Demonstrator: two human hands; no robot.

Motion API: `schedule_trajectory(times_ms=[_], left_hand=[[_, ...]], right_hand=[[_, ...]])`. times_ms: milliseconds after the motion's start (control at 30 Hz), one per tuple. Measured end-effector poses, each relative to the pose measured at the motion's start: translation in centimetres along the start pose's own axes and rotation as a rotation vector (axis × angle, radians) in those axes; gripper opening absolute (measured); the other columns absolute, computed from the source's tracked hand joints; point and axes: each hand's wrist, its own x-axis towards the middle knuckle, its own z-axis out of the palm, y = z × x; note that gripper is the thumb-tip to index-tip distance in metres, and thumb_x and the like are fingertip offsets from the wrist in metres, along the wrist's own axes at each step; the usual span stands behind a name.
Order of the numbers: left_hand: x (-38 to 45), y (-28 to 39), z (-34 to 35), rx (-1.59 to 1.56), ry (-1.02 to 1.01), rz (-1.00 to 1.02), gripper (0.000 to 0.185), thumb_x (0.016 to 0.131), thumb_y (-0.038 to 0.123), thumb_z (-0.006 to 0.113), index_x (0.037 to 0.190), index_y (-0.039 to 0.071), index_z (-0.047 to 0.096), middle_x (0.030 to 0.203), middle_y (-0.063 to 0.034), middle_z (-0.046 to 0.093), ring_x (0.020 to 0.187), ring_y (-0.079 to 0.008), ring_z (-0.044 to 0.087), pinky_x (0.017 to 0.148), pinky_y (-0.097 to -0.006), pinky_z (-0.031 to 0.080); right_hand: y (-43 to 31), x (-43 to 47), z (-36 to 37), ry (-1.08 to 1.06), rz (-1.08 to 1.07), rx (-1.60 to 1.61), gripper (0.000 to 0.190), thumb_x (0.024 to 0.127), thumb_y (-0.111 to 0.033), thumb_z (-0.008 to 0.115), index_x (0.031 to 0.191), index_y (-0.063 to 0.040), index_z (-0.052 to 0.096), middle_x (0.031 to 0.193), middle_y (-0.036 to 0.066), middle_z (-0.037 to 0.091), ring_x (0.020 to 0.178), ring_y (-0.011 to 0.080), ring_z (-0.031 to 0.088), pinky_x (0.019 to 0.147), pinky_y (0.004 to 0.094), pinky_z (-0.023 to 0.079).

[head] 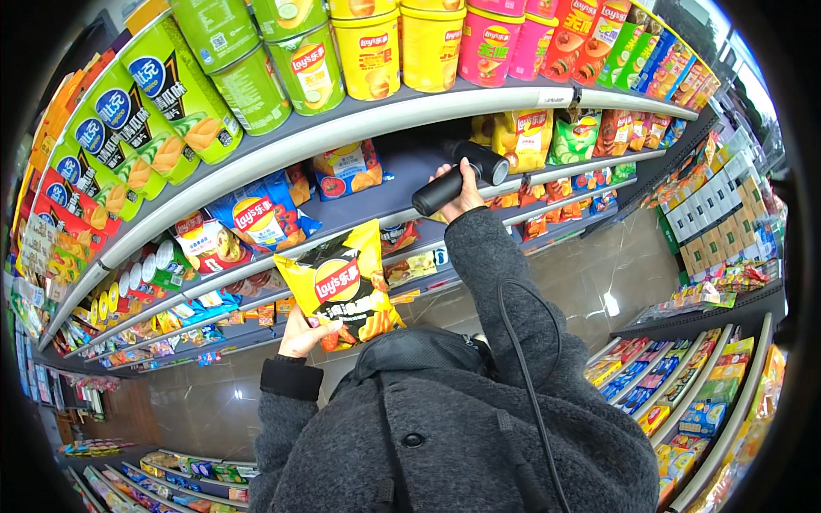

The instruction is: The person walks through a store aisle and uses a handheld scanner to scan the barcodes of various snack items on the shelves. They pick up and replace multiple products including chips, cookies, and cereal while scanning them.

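My left hand [305,332] grips the lower left side of a yellow and black bag of Lay's chips [346,288], which is held upright in front of my coat. Further right and higher, my right hand [463,192] is closed around a black cylindrical object [439,195] at the shelf edge. Another black cylindrical part [485,163] lies just beyond my fingers; whether the two are joined I cannot tell. A black cable [523,359] runs down over my right sleeve. On the shelf level near my hands stand a blue Lay's bag [260,218] and a blue and white one [348,170].
Above, a curved shelf edge [321,138] carries green, yellow and pink chip tubs [365,58]. Yellow and green chip bags [523,140] stand right of my right hand. Lower shelves hold more snacks. Other racks [667,385] stand at the lower right across the tiled floor [596,269].
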Motion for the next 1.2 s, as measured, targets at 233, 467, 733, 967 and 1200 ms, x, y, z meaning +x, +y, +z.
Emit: schedule_trajectory(times_ms=[233,467,733,967,1200], left_hand=[[-1.5,-0.5,-0.3,-0.051,0.081,0.018,0.055,0.069,0.001,0.079,0.119,-0.001,0.056,0.107,-0.0091,0.067,0.096,-0.0171,0.064,0.087,-0.0312,0.050],[-1.6,-0.9,-0.5,-0.127,0.074,0.038,0.056,0.070,-0.002,0.077,0.121,-0.001,0.054,0.108,-0.0101,0.067,0.096,-0.0191,0.065,0.087,-0.0322,0.052],[-0.5,-2.0,-0.6,-0.065,0.006,0.038,0.059,0.072,-0.001,0.076,0.125,-0.002,0.050,0.115,-0.0117,0.063,0.101,-0.0219,0.064,0.086,-0.0353,0.054],[0.7,-1.3,1.1,-0.100,0.016,0.037,0.064,0.069,-0.004,0.078,0.126,0.000,0.049,0.115,-0.0100,0.064,0.103,-0.0199,0.063,0.091,-0.0342,0.051],[6.6,2.6,6.1,-0.081,-0.059,0.155,0.058,0.073,-0.003,0.075,0.126,0.000,0.050,0.118,-0.0103,0.062,0.108,-0.0202,0.060,0.095,-0.0338,0.046]], right_hand=[[-0.6,2.3,-1.2,-0.043,-0.220,0.035,0.039,0.083,-0.020,0.076,0.108,-0.007,0.050,0.094,0.009,0.060,0.091,0.0234,0.061,0.090,0.0399,0.053],[-1.2,1.8,-0.5,-0.025,-0.230,0.002,0.035,0.085,-0.018,0.073,0.107,-0.008,0.047,0.094,0.009,0.057,0.091,0.0241,0.060,0.092,0.0433,0.051],[-3.5,-2.5,-3.4,-0.094,0.005,-0.218,0.027,0.083,-0.019,0.074,0.096,-0.009,0.053,0.087,0.009,0.057,0.081,0.0234,0.060,0.079,0.0454,0.054],[-9.3,-12.0,-6.9,-0.037,0.018,-0.357,0.026,0.084,-0.024,0.069,0.097,-0.008,0.052,0.080,0.007,0.057,0.071,0.0206,0.058,0.065,0.0374,0.053],[-12.7,-16.8,-8.2,0.001,-0.118,-0.288,0.027,0.085,-0.023,0.069,0.099,-0.007,0.051,0.082,0.007,0.056,0.072,0.0191,0.056,0.066,0.0360,0.052]])
